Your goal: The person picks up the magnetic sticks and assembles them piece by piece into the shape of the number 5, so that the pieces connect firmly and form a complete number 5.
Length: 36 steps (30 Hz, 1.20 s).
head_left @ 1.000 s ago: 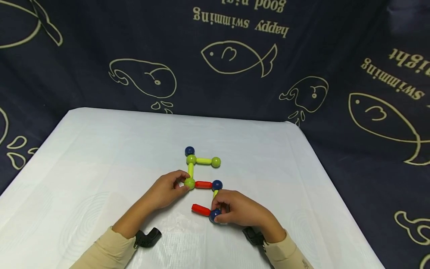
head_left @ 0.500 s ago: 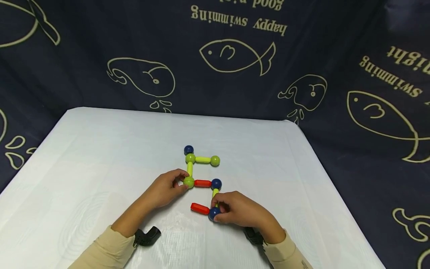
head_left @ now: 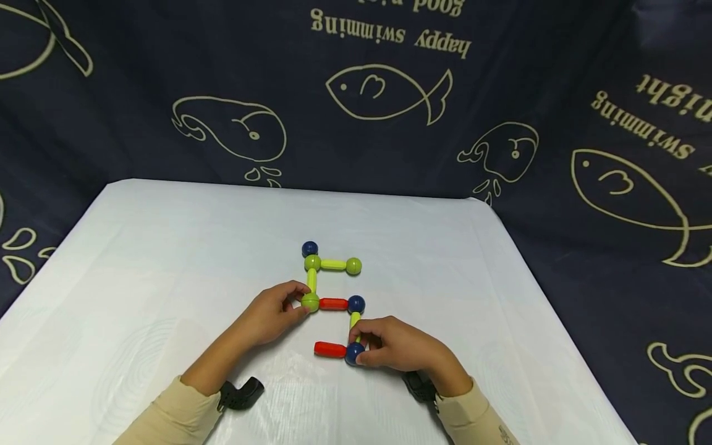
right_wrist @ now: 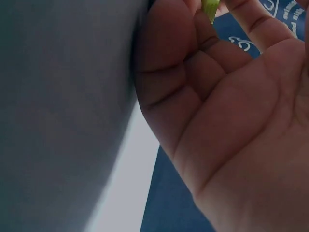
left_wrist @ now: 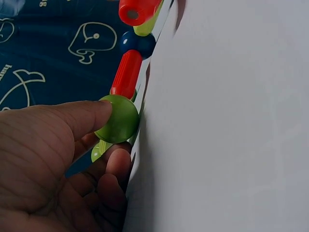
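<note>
Balls and rods joined in a zigzag lie on the white table. My left hand (head_left: 276, 312) pinches the green ball (left_wrist: 118, 118) at the left bend between thumb and fingers. From that ball a red rod (head_left: 334, 304) runs right to a blue ball (head_left: 356, 304), and a yellow-green rod (head_left: 312, 281) runs up to another green ball (head_left: 313, 262). With thumb and fingers, my right hand (head_left: 397, 345) grips the lower blue ball (head_left: 353, 353), below a second yellow-green rod (head_left: 355, 319). A red rod (head_left: 329, 350) sticks out leftward from it, its left end free.
At the top of the figure, a blue ball (head_left: 309, 248) sits against the green one, and a yellow-green rod (head_left: 333, 264) leads to a green end ball (head_left: 353, 266). Behind the white table (head_left: 194, 228) hangs a dark cloth (head_left: 311, 161) printed with fish.
The lower red rod's free left end has swung slightly toward me, so the rod now lies nearly level. Both hands keep their grips, and the whole view has shifted a little.
</note>
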Motion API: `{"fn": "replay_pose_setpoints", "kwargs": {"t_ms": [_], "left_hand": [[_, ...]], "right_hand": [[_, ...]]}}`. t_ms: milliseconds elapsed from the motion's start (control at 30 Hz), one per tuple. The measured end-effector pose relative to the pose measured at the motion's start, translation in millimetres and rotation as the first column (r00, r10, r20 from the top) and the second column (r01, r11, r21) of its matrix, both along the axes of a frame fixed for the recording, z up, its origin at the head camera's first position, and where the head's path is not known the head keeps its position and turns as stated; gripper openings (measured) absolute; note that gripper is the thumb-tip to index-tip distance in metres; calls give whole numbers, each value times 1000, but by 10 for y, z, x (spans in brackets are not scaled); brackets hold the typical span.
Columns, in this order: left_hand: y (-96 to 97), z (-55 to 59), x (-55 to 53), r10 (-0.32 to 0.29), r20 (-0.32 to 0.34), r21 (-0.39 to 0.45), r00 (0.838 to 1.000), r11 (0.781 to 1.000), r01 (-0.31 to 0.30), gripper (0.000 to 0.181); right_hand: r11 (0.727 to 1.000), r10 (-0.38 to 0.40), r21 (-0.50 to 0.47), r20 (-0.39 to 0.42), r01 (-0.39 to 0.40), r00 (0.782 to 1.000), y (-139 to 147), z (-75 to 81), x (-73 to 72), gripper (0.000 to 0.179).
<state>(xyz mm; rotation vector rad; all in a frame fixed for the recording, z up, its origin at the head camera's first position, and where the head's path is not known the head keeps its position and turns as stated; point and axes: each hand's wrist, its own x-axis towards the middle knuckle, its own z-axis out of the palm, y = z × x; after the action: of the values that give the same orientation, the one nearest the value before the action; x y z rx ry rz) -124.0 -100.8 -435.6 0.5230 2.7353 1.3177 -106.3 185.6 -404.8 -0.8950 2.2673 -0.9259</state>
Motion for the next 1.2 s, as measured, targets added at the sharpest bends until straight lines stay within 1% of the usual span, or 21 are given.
{"fn": "replay_pose_setpoints", "kwargs": {"t_ms": [333,600,700,800,900,967,1133,1200], "left_hand": [[-3,29,16,-5,-3,-6,1000,1000,5,25],[4,7,6,-12,-9,3,1000,1000,12,24],[-10,12,-2,-21,1,-7,1000,1000,21,24],[-46,34,-22,-32,39,-15,999,999,33,24],[-93,82,-83,-39,72,-16,997,999,40,26],[-127,134,-156,-30,78,-17,997,999,31,27],[-191,283,-415,4,52,-32,999,999,-2,29],[-199,320,-533,12,44,-45,999,999,-10,31]], "right_hand": [[999,33,-21,15,-33,999,37,-41,-35,19],[998,56,-39,31,-55,998,78,-43,-57,19],[997,62,-56,38,-60,997,79,-51,-55,19],[996,65,-63,50,-62,997,72,-62,-56,19],[997,52,-53,57,-49,997,68,-63,-60,19],[998,44,-47,58,-41,997,70,-59,-60,19],[998,40,-50,61,-37,997,74,-53,-58,19],[998,42,-49,60,-39,997,72,-57,-56,19]]}}
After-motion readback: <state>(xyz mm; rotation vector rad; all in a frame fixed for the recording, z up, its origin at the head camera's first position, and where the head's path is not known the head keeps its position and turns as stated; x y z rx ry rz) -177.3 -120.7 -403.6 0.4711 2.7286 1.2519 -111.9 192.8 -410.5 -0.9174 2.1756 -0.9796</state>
